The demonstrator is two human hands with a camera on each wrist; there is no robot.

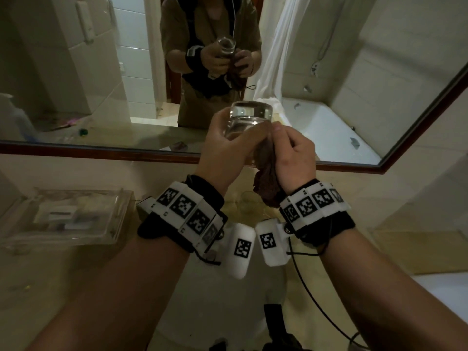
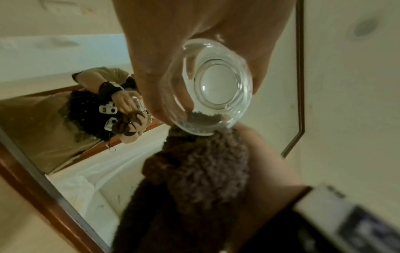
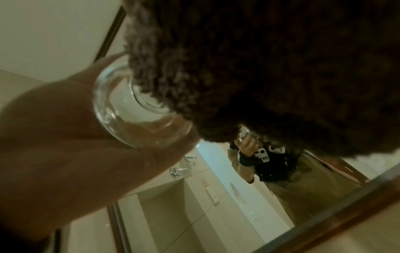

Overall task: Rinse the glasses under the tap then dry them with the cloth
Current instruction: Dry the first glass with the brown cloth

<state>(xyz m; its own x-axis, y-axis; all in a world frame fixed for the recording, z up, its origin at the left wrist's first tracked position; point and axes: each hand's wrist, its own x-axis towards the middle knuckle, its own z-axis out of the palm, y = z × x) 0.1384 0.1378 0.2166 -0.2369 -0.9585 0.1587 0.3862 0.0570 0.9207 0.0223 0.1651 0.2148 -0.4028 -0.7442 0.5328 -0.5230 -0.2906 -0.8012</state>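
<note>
A clear drinking glass [image 1: 249,120] is held up in front of the mirror, tilted with its thick base [image 2: 219,85] away from me. My left hand [image 1: 228,145] grips it round the side. My right hand [image 1: 291,155] holds a dark brown fluffy cloth [image 1: 266,183] bunched against the glass wall. In the left wrist view the cloth [image 2: 194,179] presses on the glass's lower edge. The right wrist view shows the cloth [image 3: 270,77] covering part of the glass [image 3: 129,106], and my right fingers are hidden behind it.
A wood-framed mirror [image 1: 101,153] runs along the wall ahead and reflects me, the bathtub and the tiles. A clear plastic tray [image 1: 63,219] with small items sits on the counter at left. A white basin [image 1: 215,300] lies below my wrists.
</note>
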